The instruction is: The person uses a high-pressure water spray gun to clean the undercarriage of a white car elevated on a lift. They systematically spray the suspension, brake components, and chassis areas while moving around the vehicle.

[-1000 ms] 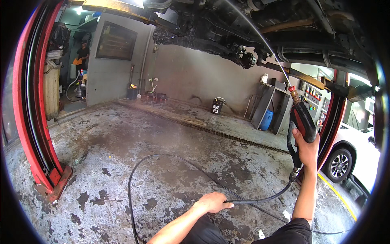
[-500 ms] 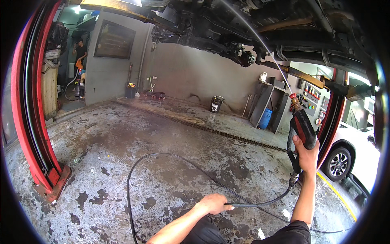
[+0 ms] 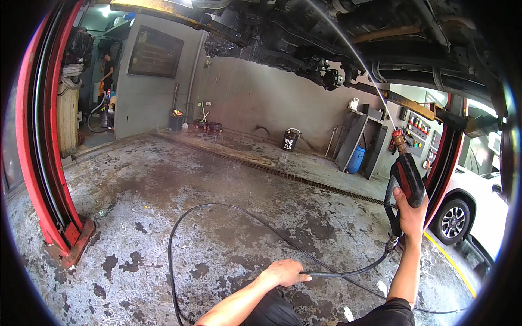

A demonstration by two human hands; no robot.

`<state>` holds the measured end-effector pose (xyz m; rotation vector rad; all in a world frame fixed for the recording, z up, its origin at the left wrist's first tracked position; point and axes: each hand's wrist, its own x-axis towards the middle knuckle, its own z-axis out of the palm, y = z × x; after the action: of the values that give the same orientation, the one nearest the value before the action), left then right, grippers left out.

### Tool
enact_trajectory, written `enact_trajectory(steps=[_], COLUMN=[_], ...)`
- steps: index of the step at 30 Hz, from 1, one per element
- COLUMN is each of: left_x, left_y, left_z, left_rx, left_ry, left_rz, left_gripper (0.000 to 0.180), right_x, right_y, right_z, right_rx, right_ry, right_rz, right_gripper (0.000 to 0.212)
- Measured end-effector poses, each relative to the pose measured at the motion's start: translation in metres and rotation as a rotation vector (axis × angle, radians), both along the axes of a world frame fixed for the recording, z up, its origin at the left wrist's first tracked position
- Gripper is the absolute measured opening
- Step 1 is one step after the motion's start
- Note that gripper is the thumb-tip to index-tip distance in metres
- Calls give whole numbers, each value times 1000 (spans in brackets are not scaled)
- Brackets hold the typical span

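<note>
My right hand (image 3: 411, 212) is wrapped round the grip of a black and red pressure washer gun (image 3: 406, 176), held up at the right. From its red-tipped brass nozzle a thin jet of water (image 3: 363, 66) shoots up and to the left, to the dark underside of a raised vehicle (image 3: 283, 46). Low in the middle, my left hand (image 3: 285, 273) is closed around the black hose (image 3: 353, 274), which joins the bottom of the gun. The rest of the hose loops over the worn floor on the left.
Red lift posts stand at the left (image 3: 51, 152) and right (image 3: 443, 144). A drain grate (image 3: 283, 174) crosses the floor. By the back wall are a black bucket (image 3: 290, 139) and a blue drum (image 3: 356, 160). A white car (image 3: 473, 201) is at right; another person (image 3: 107, 73) stands in the far-left doorway.
The gun's nozzle has shifted slightly to the right and down, and the water jet with it. My left hand stays on the hose. The person in the doorway has changed posture.
</note>
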<state>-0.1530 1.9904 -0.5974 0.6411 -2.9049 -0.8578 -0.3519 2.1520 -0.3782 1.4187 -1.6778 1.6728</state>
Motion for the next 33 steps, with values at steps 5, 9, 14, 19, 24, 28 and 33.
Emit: enact_trajectory(steps=[5, 9, 14, 19, 24, 28, 33], left_x=[-2, -2, -8, -8, -9, -5, 10], left_y=[2, 0, 5, 1, 3, 4, -5], left_z=[-2, -5, -9, -13, -11, -5, 7], left_rx=[8, -7, -7, -14, -17, 30, -71], left_ry=[10, -15, -35, -36, -43, -24, 29], left_rz=[1, -34, -53, -37, -45, -78, -3], left_gripper=[64, 64, 63, 62, 62, 61, 58], right_x=[0, -2, 1, -1, -2, 4, 13], right_y=[-1, -4, -4, -2, -2, -7, -8], right_z=[-2, -6, -12, -12, -12, -11, -10], right_rx=[29, 72, 133, 73, 140, 180, 91], right_ry=[-4, -17, -14, -23, -49, -1, 22], right_rz=[13, 16, -31, 36, 6, 29, 94], right_gripper=[51, 52, 54, 54, 59, 69, 74])
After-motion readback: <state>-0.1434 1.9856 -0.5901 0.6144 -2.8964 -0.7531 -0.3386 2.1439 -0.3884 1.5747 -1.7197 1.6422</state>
